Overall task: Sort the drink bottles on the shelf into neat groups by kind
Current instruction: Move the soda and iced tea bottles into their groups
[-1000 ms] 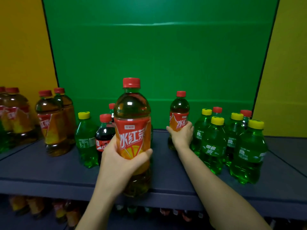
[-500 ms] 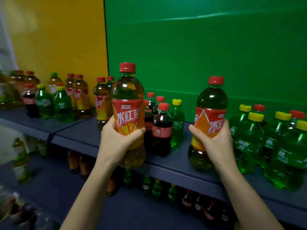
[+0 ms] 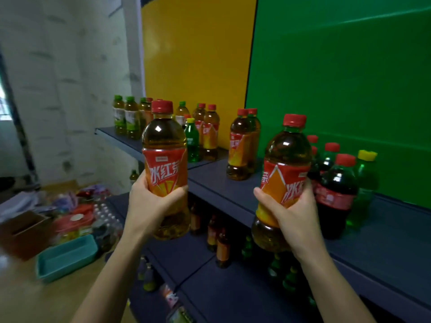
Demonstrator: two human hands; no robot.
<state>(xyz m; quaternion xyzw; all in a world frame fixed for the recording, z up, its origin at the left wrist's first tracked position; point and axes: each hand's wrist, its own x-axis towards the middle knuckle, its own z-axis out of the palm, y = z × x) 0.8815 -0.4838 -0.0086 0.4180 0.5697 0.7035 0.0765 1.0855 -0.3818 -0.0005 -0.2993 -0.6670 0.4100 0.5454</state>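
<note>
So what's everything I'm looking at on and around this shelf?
Held iced tea bottles: two, amber with red caps, one per hand.
Standing iced tea bottles: several, amber, by the yellow panel.
Green-capped tea bottles: a few, shelf's far left end.
Cola bottles: several, dark, before the green panel.
Green soda bottles: two visible, yellow caps.
Shelf: one, dark blue; lower bottles beneath.
Tray: one, teal, floor left.
Hands: left hand, right hand, each gripping one bottle.
</note>
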